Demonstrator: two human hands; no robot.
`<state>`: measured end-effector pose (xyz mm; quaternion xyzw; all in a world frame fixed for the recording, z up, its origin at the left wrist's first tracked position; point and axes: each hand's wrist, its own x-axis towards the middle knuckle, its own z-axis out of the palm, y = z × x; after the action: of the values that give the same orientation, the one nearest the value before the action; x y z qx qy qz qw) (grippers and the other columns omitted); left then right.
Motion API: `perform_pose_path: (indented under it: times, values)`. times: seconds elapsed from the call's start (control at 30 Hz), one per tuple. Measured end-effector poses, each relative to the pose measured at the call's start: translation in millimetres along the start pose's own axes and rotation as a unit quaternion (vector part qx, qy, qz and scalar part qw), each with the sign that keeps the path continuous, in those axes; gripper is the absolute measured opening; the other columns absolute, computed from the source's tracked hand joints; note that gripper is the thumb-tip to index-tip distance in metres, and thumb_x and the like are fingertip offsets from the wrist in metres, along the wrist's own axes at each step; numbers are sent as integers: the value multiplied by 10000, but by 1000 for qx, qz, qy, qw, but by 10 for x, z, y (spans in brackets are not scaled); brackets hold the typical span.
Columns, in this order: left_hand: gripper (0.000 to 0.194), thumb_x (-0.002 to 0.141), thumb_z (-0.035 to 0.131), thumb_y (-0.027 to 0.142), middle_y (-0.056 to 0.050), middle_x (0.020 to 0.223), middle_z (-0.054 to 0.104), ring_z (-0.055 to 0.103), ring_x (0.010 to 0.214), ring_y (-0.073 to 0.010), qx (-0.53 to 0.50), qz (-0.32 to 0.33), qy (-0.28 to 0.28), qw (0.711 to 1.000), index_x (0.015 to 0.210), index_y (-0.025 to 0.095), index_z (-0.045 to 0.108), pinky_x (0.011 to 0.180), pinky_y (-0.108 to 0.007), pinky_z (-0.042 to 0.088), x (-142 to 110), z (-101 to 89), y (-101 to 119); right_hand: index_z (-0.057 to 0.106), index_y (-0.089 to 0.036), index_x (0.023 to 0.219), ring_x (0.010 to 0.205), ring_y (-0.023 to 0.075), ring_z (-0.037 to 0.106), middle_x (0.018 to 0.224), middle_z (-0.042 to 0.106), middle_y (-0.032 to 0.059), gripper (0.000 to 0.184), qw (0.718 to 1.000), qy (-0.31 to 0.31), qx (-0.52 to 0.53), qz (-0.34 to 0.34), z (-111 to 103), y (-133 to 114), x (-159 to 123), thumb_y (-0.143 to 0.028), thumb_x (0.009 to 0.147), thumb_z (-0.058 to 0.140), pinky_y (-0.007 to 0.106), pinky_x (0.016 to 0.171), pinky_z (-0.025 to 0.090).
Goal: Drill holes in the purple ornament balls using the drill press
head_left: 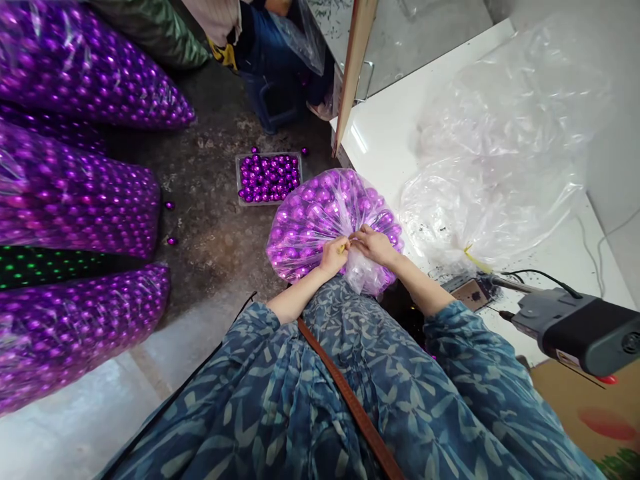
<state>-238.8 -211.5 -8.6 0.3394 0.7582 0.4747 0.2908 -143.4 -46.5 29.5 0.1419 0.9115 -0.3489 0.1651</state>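
Note:
A clear plastic bag (310, 220) full of shiny purple balls stands against the front of my patterned clothing. Its top is gathered into a bunched neck, and the loose plastic end (363, 272) puffs out below my fingers. My left hand (334, 257) is closed at the neck, with a bit of yellow tie (342, 249) showing between the fingers. From the other side my right hand (374, 245) pinches at the same gathered spot, its fingertips close to the left ones. What exactly the right fingertips grip is partly hidden.
Tall bags of purple balls (75, 193) line the left side. A clear tub (269, 201) of purple balls sits on the floor (210, 247). Large clear bags (500, 147) and a grey-black machine (585, 327) occupy the right-hand table. Another person (280, 60) sits beyond a wooden post (353, 73).

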Motion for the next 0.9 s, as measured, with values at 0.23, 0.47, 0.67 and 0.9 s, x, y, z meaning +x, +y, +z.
perform_pose_path:
  times: [0.23, 0.47, 0.67, 0.9]
  values:
    - [171, 981, 508, 103, -104, 1086, 721, 714, 967, -196, 199, 166, -87, 962, 956, 166, 665, 855, -303, 579, 86, 45, -34, 609, -141, 1262, 1105, 152, 641, 1204, 656, 87, 470, 996, -22, 84, -10, 57, 226, 98, -507, 969, 572, 399, 1012, 584]
    - [275, 1059, 413, 140, -127, 1107, 728, 743, 912, -199, 327, 237, -103, 909, 1083, 144, 686, 811, -319, 612, 130, 81, 37, 628, -138, 1221, 1104, 148, 646, 1180, 667, 84, 455, 984, -75, 145, -77, -39, 496, 209, -513, 972, 565, 395, 1017, 585]
    - [290, 1045, 444, 97, -122, 1162, 694, 735, 988, -182, 353, 221, -90, 905, 1242, 150, 650, 854, -298, 616, 128, 128, 82, 634, -136, 1182, 1054, 133, 641, 1130, 667, 73, 440, 977, -101, 158, -97, -125, 637, 269, -516, 970, 566, 372, 984, 587]
    - [264, 1026, 493, 133, -114, 1139, 624, 688, 966, -207, 304, 127, -121, 936, 1261, 137, 614, 790, -298, 576, 151, 32, 122, 629, -129, 1178, 959, 107, 643, 1082, 668, 63, 440, 973, -133, 177, -67, -204, 652, 305, -510, 961, 589, 304, 865, 603]
